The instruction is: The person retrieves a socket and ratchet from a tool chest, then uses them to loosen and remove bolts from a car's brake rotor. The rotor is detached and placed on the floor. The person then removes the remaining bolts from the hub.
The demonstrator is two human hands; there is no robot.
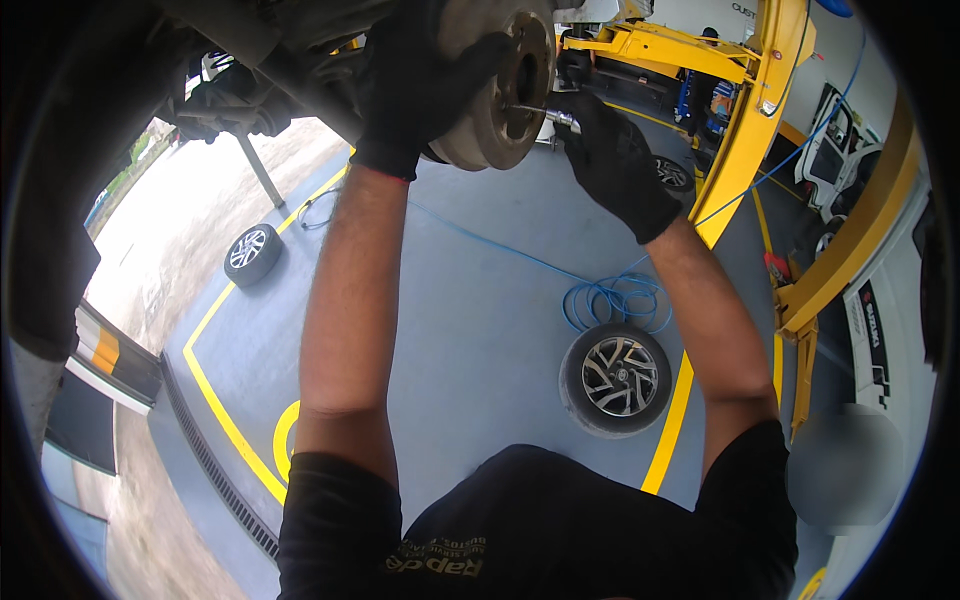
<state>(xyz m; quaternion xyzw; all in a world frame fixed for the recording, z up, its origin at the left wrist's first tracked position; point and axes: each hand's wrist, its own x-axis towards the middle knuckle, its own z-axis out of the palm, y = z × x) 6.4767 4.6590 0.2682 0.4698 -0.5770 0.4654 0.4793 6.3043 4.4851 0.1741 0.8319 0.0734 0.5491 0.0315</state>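
Note:
A rusty brake drum (pixel 485 130) is fixed to the raised car's underside, overhead at the top of the head view. My left hand (pixel 425 95), in a black glove, grips the drum's left side; one digit stretches across its face and the others are partly hidden in the dark. My right hand (pixel 615 160), also gloved, is closed around a slim silver tool (pixel 563 120) that looks like a screwdriver. Its thin shaft points left, and the tip meets the drum's face near an opening. The tool's rear end is hidden in my glove.
A wheel (pixel 620 380) lies on the grey floor below my right forearm, beside a coiled blue air hose (pixel 615 300). Another wheel (pixel 252 253) lies farther left. A yellow lift post (pixel 745 130) rises at the right, near a white vehicle (pixel 870 350).

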